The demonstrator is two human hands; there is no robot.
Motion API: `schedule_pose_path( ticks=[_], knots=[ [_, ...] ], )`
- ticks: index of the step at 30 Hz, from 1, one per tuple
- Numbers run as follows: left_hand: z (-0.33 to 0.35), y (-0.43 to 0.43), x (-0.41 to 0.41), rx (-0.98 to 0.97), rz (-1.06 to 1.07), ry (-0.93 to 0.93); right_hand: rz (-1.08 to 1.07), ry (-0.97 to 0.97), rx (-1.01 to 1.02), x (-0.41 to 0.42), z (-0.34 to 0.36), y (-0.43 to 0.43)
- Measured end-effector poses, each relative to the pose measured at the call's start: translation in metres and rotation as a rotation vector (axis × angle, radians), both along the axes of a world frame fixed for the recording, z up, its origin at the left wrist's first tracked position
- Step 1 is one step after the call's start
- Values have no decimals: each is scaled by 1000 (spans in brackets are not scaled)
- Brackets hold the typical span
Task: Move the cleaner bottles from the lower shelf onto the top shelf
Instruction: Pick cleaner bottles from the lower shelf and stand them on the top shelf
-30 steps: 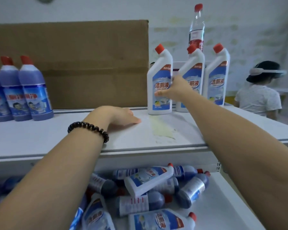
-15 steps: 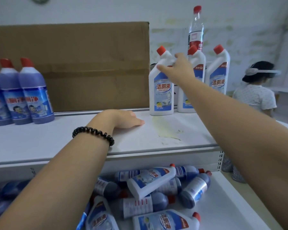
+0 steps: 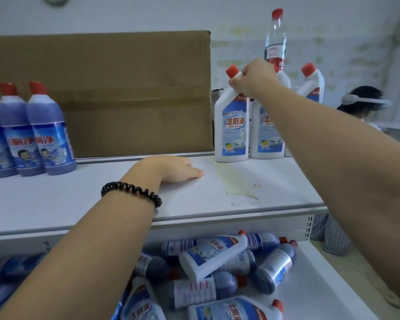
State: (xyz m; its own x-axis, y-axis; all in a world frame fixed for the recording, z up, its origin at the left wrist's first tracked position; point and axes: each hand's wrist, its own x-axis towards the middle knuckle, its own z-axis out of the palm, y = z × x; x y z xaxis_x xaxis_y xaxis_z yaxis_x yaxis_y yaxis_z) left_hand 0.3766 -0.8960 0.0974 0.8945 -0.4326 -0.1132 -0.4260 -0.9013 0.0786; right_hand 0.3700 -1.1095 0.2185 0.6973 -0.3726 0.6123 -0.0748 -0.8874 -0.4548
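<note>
Head view.

1. Right hand (image 3: 256,77): fingers curled round the neck of a white cleaner bottle (image 3: 231,128), just under its red cap (image 3: 232,70). The bottle stands upright on the top shelf (image 3: 79,199), its body directly below the gripping fingers.
2. Left hand (image 3: 171,168): palm down on the top shelf, fingers straight and relaxed, holding nothing. A black coil bracelet (image 3: 131,191) sits on that wrist.
3. Second white bottle (image 3: 266,139): upright, just behind the held one, under the right wrist. I cannot tell whether the 2 touch.
4. Third white bottle (image 3: 312,86): upright beyond the right forearm, which hides part of it.
5. Clear water bottle (image 3: 275,42): red-capped, rising behind the right knuckles.
6. 3 purple bottles (image 3: 21,139): upright in a row on the top shelf, well apart from the left fingers, far to their left. The leftmost is cut by the frame edge.
7. Cardboard box (image 3: 125,93): beyond the left fingertips at the back of the shelf, its right edge just beside the held bottle.
8. Yellowish stain (image 3: 238,185): on the shelf surface, between the left fingertips and the held bottle's base.
9. Lower shelf (image 3: 321,285): beneath both forearms, holding a heap of cleaner bottles (image 3: 217,257) lying on their sides, white and purple mixed.
10. Another person (image 3: 360,100): in the background past the right forearm, wearing a white headband device.
</note>
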Motion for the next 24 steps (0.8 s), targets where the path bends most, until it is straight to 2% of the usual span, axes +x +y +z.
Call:
schedule_pose_path(
  ticks=[17, 24],
  knots=[
    [-2, 1, 11, 11, -6, -7, 13, -6, 2, 2, -1, -8],
    [-3, -1, 13, -5, 15, 11, 30, -91, -35, -6, -31, 1]
  ],
)
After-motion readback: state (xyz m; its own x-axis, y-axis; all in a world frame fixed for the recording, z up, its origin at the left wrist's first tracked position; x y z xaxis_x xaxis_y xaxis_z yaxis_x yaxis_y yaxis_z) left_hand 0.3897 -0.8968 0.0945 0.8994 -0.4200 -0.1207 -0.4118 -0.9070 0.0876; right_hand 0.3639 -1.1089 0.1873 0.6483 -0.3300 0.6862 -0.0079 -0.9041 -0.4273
